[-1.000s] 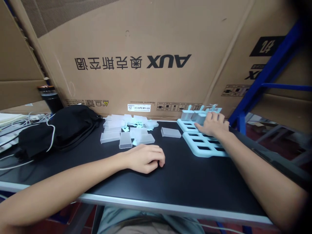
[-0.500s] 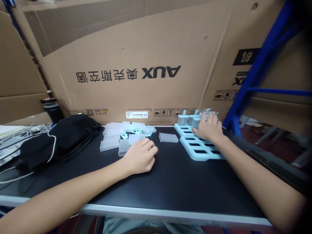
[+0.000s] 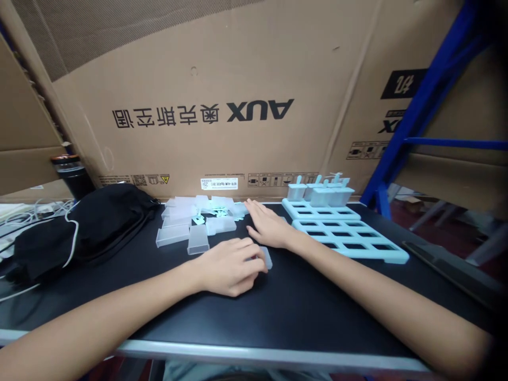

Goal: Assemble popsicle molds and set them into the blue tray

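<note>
My left hand (image 3: 234, 266) is closed with its fingers round a translucent popsicle mould (image 3: 267, 258), whose end sticks out past the fingertips. Beyond it, my right hand (image 3: 269, 225) stretches flat toward the right edge of a pile of clear mould cups (image 3: 173, 234), fingers extended and nothing visible in them. Small light-blue pieces (image 3: 199, 218) lie among these cups. To the right are light-blue mould racks (image 3: 397, 255) with rectangular slots. Several filled-in slots at the back hold mould cups with blue stick lids (image 3: 297, 191) standing upright. My right forearm hides part of the front rack.
A large cardboard box (image 3: 190, 143) stands behind the table. At the left are a black cloth bag (image 3: 111, 222), white cables (image 3: 73, 233) and a dark bottle (image 3: 73, 174). A blue metal frame (image 3: 408, 116) rises at the right, near a dark flat object (image 3: 444, 267).
My right hand has moved left from the lidded cups on the rack to the pile's edge. My left hand has shifted slightly toward me, and a mould now shows in its fingers.
</note>
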A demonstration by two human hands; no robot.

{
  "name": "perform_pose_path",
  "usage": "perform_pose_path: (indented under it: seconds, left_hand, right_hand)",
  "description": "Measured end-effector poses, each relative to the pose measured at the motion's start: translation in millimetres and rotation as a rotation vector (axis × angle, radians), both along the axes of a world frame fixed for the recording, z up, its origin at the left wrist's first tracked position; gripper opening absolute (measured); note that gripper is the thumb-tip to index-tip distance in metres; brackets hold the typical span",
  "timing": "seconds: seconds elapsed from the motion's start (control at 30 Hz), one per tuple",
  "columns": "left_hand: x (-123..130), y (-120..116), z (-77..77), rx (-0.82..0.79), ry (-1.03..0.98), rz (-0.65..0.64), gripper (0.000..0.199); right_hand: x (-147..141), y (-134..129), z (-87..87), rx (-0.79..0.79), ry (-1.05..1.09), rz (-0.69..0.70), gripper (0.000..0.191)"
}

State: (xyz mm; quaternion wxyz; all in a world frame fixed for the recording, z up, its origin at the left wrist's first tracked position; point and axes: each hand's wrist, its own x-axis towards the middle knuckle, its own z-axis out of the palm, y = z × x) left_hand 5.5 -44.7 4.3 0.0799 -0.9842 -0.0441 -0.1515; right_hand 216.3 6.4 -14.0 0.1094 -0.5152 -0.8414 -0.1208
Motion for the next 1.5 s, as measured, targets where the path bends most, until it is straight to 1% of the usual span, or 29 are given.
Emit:
perform_pose_path:
  seconds: [0.07, 0.2, 0.23, 0.3, 0.37, 0.47, 0.53, 0.6, 0.7, 0.77, 0.83, 0.93, 1.0, 1.13, 1.27, 1.5]
  left_hand:
    - [-0.2, 0.7, -0.8, -0.064, -0.022, -0.018, 0.023]
    - [-0.4, 4.7, -3.2, -0.181, -0.076, -0.01, 0.036]
    - [-0.5, 5.7, -4.1, -0.196, -0.082, -0.008, 0.038]
    - [-0.5, 7.1, -5.9, -0.204, -0.079, -0.005, 0.04]
    - [-0.6, 7.6, -6.9, -0.197, -0.065, 0.001, 0.04]
    - [-0.5, 6.4, -5.8, -0.18, -0.05, 0.007, 0.037]
    - [-0.4, 5.4, -4.1, -0.161, -0.05, 0.017, 0.034]
    - [-0.3, 4.8, -2.7, -0.138, -0.051, 0.033, 0.03]
    - [-0.3, 4.7, -2.0, -0.117, -0.051, 0.033, 0.031]
    - [-0.3, 4.7, -2.1, -0.12, -0.048, 0.034, 0.033]
    - [-0.5, 4.5, -2.5, -0.133, -0.043, 0.042, 0.034]
    - [-0.9, 4.8, -4.3, -0.17, -0.041, 0.063, 0.038]
    - [-1.4, 5.6, -6.0, -0.195, -0.045, 0.075, 0.04]
    - [-2.3, 7.1, -8.4, -0.214, -0.061, 0.095, 0.039]
    - [-2.7, 6.8, -7.5, -0.206, -0.054, 0.103, 0.035]
    - [-2.1, 7.4, -8.2, -0.2, -0.063, 0.088, 0.033]
  right_hand:
    - [-4.5, 15.7, 8.0, -0.021, -0.013, 0.006, 0.073]
    - [-14.8, 45.8, 40.4, -0.188, -0.181, -0.033, 0.057]
    - [-18.0, 50.9, 48.3, -0.225, -0.236, -0.049, 0.055]
    - [-25.2, 57.6, 60.9, -0.294, -0.342, -0.071, 0.061]
    - [-32.3, 60.7, 69.0, -0.391, -0.438, -0.094, 0.064]
    - [-40.1, 63.7, 76.2, -0.506, -0.512, -0.129, 0.054]
    - [-42.7, 67.3, 80.1, -0.512, -0.483, -0.131, 0.051]
    - [-44.3, 72.4, 83.3, -0.522, -0.402, -0.11, 0.049]
    - [-47.9, 79.5, 84.5, -0.601, -0.256, -0.088, 0.045]
    - [-51.3, 82.1, 81.9, -0.633, -0.215, -0.098, 0.047]
    - [-54.3, 83.1, 77.5, -0.617, -0.208, -0.098, 0.048]
    - [-55.4, 83.4, 71.3, -0.579, -0.225, -0.097, 0.039]
    - [-53.7, 83.5, 68.9, -0.564, -0.248, -0.098, 0.039]
    - [-50.1, 84.3, 68.2, -0.489, -0.185, -0.141, 0.039]
    - [-52.7, 86.6, 68.0, -0.409, -0.15, -0.171, 0.041]
    - [-55.2, 87.5, 63.7, -0.44, -0.231, -0.15, 0.041]
